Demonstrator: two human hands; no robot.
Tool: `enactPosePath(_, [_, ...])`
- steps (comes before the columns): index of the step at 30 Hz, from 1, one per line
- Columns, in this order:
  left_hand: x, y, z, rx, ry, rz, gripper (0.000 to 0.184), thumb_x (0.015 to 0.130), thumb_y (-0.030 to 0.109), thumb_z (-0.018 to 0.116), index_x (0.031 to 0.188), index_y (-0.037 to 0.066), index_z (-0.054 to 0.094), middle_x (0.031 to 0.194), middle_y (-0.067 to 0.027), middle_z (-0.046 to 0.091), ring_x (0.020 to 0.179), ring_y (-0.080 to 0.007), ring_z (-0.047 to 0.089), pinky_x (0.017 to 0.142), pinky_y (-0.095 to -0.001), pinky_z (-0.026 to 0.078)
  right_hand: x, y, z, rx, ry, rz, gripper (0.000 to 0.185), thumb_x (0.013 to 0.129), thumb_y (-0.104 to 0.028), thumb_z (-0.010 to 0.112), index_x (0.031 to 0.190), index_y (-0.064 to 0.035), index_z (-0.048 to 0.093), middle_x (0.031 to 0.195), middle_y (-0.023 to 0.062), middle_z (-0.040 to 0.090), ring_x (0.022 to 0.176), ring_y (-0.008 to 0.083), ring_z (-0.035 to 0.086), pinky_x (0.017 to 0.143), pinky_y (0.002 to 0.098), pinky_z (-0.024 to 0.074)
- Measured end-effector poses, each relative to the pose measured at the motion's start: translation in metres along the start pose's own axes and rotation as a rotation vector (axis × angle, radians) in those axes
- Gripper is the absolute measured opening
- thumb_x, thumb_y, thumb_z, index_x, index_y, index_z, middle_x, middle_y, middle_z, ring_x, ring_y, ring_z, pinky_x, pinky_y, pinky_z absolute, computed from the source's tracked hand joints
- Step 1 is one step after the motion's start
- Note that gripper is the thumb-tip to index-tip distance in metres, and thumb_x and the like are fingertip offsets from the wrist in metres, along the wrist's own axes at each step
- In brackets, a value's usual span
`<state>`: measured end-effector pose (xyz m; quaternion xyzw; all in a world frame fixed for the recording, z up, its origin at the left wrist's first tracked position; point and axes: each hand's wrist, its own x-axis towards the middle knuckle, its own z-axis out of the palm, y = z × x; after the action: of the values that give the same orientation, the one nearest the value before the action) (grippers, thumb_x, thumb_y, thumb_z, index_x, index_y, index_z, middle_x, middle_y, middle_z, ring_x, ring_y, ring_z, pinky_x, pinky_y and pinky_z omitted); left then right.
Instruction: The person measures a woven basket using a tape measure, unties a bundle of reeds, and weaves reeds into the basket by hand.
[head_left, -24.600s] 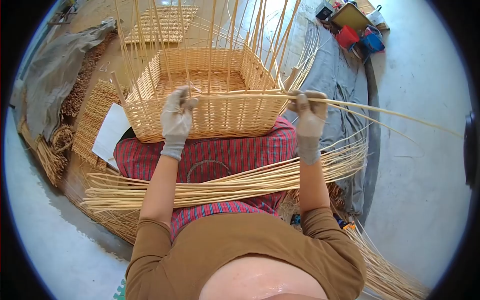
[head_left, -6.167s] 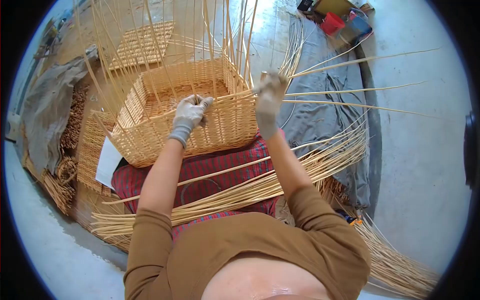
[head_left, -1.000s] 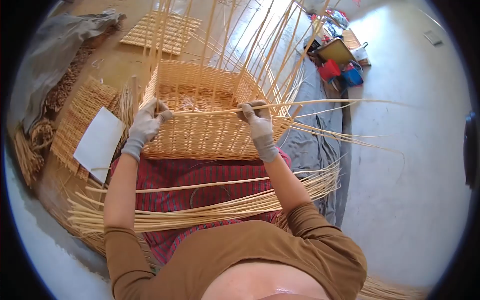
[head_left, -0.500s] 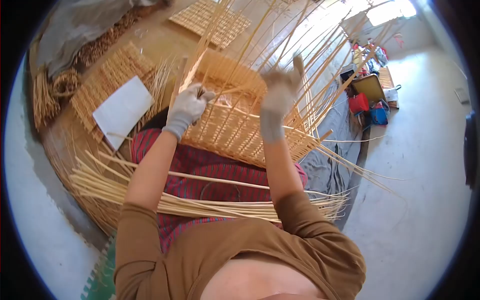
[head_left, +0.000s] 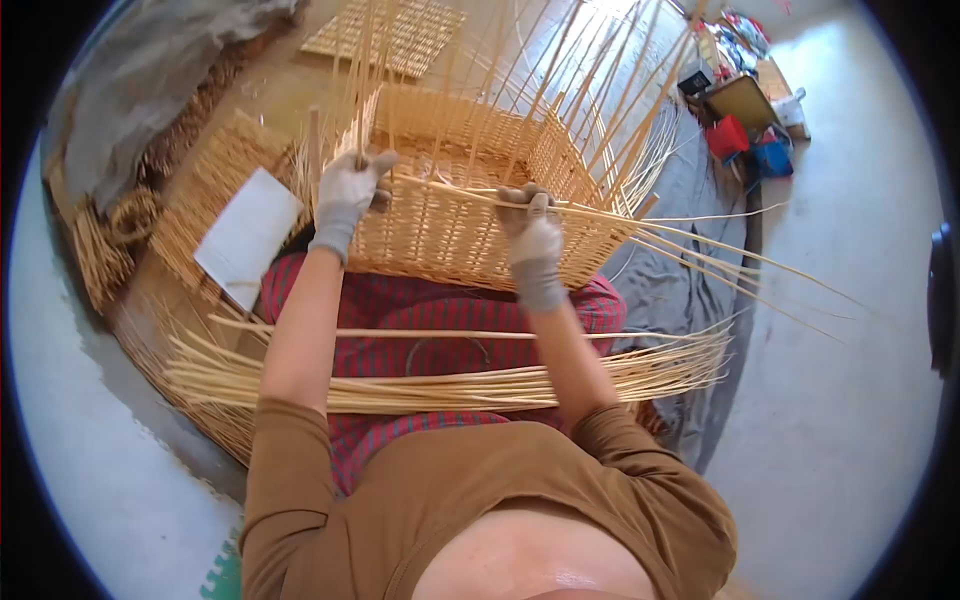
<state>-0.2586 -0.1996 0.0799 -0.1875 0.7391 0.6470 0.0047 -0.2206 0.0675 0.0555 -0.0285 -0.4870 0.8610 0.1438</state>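
A rectangular woven basket (head_left: pixel 430 235) rests on my lap, with long upright stakes rising from its sides. My left hand (head_left: pixel 350 195), gloved, is closed round the stakes at the near left rim. Near the right of the same rim, my gloved right hand (head_left: pixel 532 235) grips a pale willow rod (head_left: pixel 450 187) that runs along the rim. Thin rod ends (head_left: pixel 755 255) stick out past the basket's right corner. Across my lap, below the basket, lies a bundle of loose rods (head_left: pixel 450 392).
A white sheet (head_left: pixel 248 238) lies on a woven mat (head_left: pixel 205 190) at left. Another mat (head_left: pixel 395 38) is beyond the basket. Grey cloth (head_left: pixel 690 200) covers floor at right, near a red container (head_left: pixel 727 138) and a blue one (head_left: pixel 772 157).
My right hand has come down from above the basket to its near rim, and the rod now lies along that rim. My left hand stays at the left part of the rim.
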Motion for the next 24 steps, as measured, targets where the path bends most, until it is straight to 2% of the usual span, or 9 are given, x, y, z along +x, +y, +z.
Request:
enactPosePath(3, [-0.005,0.002,0.007,-0.249,0.188,0.539,0.025,0.099,0.021,0.068,0.109,0.001,0.059,0.088,-0.0077,0.067,0.059,-0.0175,0.066,0.054,-0.0342,0.057,0.028,-0.026,-0.027,-0.135,0.100,0.028,0.009,0.106,-0.020,0.056,0.111,-0.0136,0.052,0.098,0.0117,0.071,0.089,0.0241,0.071,0.081,0.0387,0.0600])
enactPosePath(6, [-0.035,0.053,0.039,0.400,-0.271,0.174,0.027,0.102,0.027,0.062,0.111,0.002,0.062,0.099,-0.0070,0.067,0.069,-0.0146,0.069,0.052,-0.0332,0.058,0.009,-0.039,-0.034,-0.153,0.051,0.016,0.016,0.105,-0.014,0.057,0.117,-0.0187,0.049,0.102,0.0124,0.073,0.096,0.0249,0.072,0.075,0.0355,0.0609])
enactPosePath(9, [0.002,0.009,0.053,0.182,-0.576,0.003,0.033,0.102,0.031,0.061,0.114,0.000,0.064,0.089,-0.0081,0.068,0.068,-0.0142,0.069,0.054,-0.0329,0.057,0.030,-0.053,-0.020,-0.320,-0.007,0.133,0.015,0.104,-0.009,0.056,0.115,-0.0165,0.048,0.107,0.0146,0.071,0.097,0.0259,0.072,0.076,0.0355,0.0616])
enactPosePath(13, [-0.009,-0.004,0.064,0.181,-0.299,0.054,0.047,0.100,0.043,0.063,0.110,-0.002,0.069,0.081,-0.0095,0.068,0.060,-0.0161,0.069,0.055,-0.0317,0.058,0.093,-0.076,0.108,-0.950,-0.351,-0.426,0.030,0.096,-0.005,0.062,0.124,-0.0125,0.053,0.133,0.0196,0.062,0.093,0.0281,0.072,0.078,0.0349,0.0595])
enactPosePath(16, [-0.004,0.007,0.065,0.086,-0.277,-0.117,0.051,0.099,0.049,0.062,0.105,-0.001,0.072,0.075,-0.0098,0.072,0.059,-0.0151,0.070,0.057,-0.0301,0.055,0.165,-0.008,0.134,-1.500,-0.226,-1.185,0.045,0.096,-0.005,0.059,0.139,-0.0142,0.050,0.152,0.0176,0.046,0.100,0.0316,0.071,0.083,0.0358,0.0574])
enactPosePath(18, [-0.003,0.010,0.062,0.196,-0.299,-0.072,0.050,0.098,0.048,0.064,0.103,-0.001,0.071,0.076,-0.0100,0.072,0.060,-0.0153,0.070,0.057,-0.0299,0.056,0.145,-0.025,0.095,-1.256,-0.217,-1.043,0.038,0.101,-0.013,0.055,0.139,-0.0110,0.050,0.112,0.0133,0.060,0.089,0.0273,0.068,0.075,0.0337,0.0573])
enactPosePath(20, [-0.004,0.011,0.063,0.288,-0.324,-0.037,0.048,0.097,0.046,0.066,0.101,-0.001,0.071,0.077,-0.0103,0.073,0.060,-0.0155,0.071,0.057,-0.0297,0.056,0.088,-0.029,0.035,-0.613,-0.183,-0.719,0.026,0.107,-0.017,0.047,0.131,-0.0081,0.051,0.096,0.0116,0.065,0.078,0.0227,0.063,0.071,0.0349,0.0560])
enactPosePath(21, [-0.004,0.017,0.065,0.286,-0.327,-0.035,0.044,0.096,0.042,0.070,0.099,-0.002,0.070,0.078,-0.0099,0.071,0.059,-0.0161,0.070,0.057,-0.0305,0.058,0.049,-0.021,-0.003,-0.091,-0.135,-0.455,0.020,0.110,-0.016,0.040,0.124,-0.0068,0.051,0.101,0.0121,0.064,0.071,0.0203,0.058,0.072,0.0372,0.0548])
enactPosePath(24, [0.001,0.016,0.069,0.250,-0.351,-0.092,0.035,0.091,0.034,0.078,0.095,0.001,0.068,0.080,-0.0091,0.070,0.060,-0.0151,0.068,0.053,-0.0309,0.058,0.013,-0.013,-0.035,0.122,-0.273,-0.312,0.019,0.112,-0.021,0.039,0.117,-0.0058,0.050,0.073,0.0041,0.052,0.070,0.0189,0.055,0.072,0.0385,0.0549])
